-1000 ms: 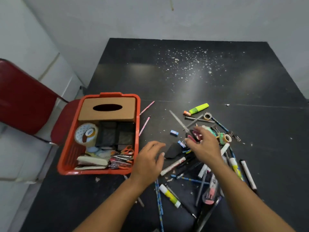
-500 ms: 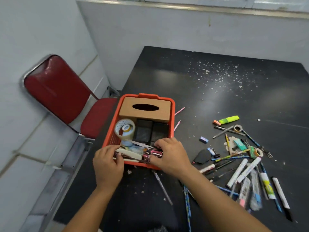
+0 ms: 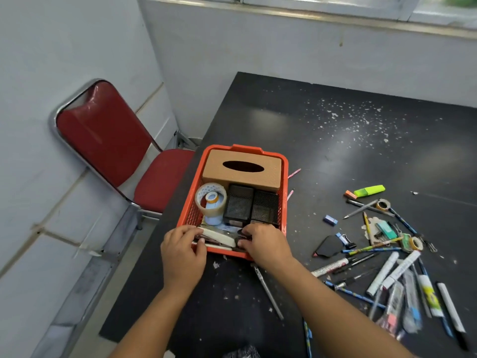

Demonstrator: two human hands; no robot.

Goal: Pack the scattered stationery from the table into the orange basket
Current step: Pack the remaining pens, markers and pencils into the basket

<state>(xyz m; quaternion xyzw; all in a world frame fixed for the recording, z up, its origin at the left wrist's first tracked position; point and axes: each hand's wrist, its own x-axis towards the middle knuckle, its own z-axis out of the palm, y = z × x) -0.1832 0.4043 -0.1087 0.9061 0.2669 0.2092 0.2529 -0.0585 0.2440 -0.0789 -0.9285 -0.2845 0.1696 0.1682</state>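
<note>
Both hands are reaching into the near end of the orange plastic mesh basket (image 3: 284, 200), which is sitting at the left edge of the black worktop (image 3: 335, 151); the left hand (image 3: 182, 257) is curling its fingers over the near rim and touching a long cream-coloured item (image 3: 219, 237) lying flat inside, though whether it is truly gripping it I cannot tell; the right hand (image 3: 265, 245) is bending its fingertips down onto small dark items at the basket's near right corner, and what exactly it is pinching is hidden. Inside the basket, a tan tissue box with an oval slot (image 3: 242, 173) is filling the far end; a roll of clear tape (image 3: 210, 200) is standing at the left, just beside two black mesh holders (image 3: 251, 206). To the right of the basket, well apart from it, loose stationery is lying scattered on the worktop: a yellow-green highlighter (image 3: 369, 190), a small blue eraser (image 3: 330, 220), a black fan-shaped piece (image 3: 329, 246), several white markers (image 3: 383, 272), blue patterned pencils (image 3: 356, 295) and small tape rolls (image 3: 414, 244); a thin grey metal tool (image 3: 268, 293) is lying just below the right wrist. A red padded chair with a chrome frame (image 3: 103, 135) is standing beside the worktop against the white wall; white flecks are dotting the worktop's far part.
</note>
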